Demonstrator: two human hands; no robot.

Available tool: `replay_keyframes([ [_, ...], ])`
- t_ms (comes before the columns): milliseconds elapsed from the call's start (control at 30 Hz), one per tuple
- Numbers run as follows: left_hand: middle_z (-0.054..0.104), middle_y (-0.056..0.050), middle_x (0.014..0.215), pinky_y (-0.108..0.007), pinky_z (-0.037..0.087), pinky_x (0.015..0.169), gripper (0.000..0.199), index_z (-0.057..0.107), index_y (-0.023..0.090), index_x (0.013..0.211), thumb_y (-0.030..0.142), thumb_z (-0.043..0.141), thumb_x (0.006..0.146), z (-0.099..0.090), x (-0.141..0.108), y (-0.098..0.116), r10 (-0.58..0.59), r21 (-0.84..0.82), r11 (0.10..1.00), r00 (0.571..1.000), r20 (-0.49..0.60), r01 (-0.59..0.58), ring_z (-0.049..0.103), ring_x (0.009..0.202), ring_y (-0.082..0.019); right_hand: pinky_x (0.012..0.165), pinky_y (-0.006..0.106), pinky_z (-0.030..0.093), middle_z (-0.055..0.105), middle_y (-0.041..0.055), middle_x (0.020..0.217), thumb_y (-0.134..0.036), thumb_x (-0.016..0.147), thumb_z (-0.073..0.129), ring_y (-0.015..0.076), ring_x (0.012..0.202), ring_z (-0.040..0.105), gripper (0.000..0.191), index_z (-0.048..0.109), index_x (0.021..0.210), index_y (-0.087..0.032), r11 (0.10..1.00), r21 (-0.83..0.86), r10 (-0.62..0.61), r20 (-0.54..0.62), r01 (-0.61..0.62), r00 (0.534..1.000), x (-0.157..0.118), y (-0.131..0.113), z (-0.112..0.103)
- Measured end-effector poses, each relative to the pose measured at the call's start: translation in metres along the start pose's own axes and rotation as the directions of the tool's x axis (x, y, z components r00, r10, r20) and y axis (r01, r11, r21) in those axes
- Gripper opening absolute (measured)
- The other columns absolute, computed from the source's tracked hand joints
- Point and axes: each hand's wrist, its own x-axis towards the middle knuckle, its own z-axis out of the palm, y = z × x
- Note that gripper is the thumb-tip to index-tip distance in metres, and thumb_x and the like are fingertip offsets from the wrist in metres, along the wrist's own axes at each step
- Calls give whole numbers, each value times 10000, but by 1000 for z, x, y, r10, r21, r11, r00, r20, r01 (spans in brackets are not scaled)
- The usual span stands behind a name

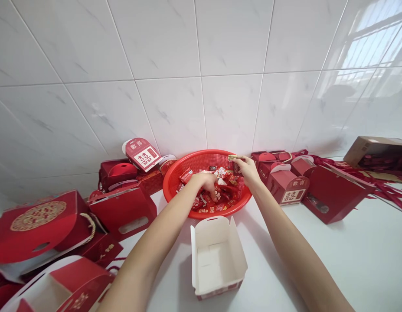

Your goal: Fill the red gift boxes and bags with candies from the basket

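Observation:
A round red plastic basket (175, 167) holds many wrapped candies (220, 207), mostly red. My left hand (207, 182) reaches down into the middle of the pile, fingers curled among the wrappers; what they grip is hidden. Over the basket's right rim, my right hand (248, 169) pinches a small gold-wrapped candy (232, 157) between thumb and fingers. In front of the basket, between my forearms, stands an open gift box (218, 264), white inside, its top flaps raised and nothing visible in it.
Red gift boxes crowd the left, including one with a gold emblem (38, 216) and a white-labelled one (142, 155). More boxes (287, 186) stand at right, with red ribbons (387, 190) and a cardboard carton (366, 149). A tiled wall (233, 108) rises behind the white table (357, 260).

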Motion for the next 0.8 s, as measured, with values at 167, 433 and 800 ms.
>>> replay_keyframes([
  [167, 740, -70, 1138, -261, 516, 751, 557, 731, 216, 1026, 324, 872, 498, -10, -8, -2, -29, 49, 998, 1000, 9, 28, 683, 997, -283, 482, 230, 465, 649, -22, 595, -210, 651, 666, 133, 540, 587, 78, 651, 722, -183, 1000, -2, -8, 1, 8, 1000, 1, 1, 0],
  [433, 726, -17, 1155, -202, 491, 718, 541, 709, 239, 1136, 264, 790, 602, -11, -7, -12, 47, -95, 994, 998, -46, -52, 676, 1022, -229, 498, 219, 455, 646, -26, 585, -196, 668, 645, 118, 534, 567, 52, 661, 715, -181, 1000, -10, -15, -2, 15, 1000, 0, 0, 1],
  [800, 723, -50, 1173, -227, 522, 797, 484, 696, 200, 1137, 157, 644, 658, -13, 2, -28, 85, -167, 976, 950, -300, -140, 675, 1018, -219, 493, 237, 475, 635, -31, 582, -236, 666, 668, 149, 556, 603, 57, 622, 677, -206, 999, -2, 34, 23, -34, 999, 2, -2, -1],
])
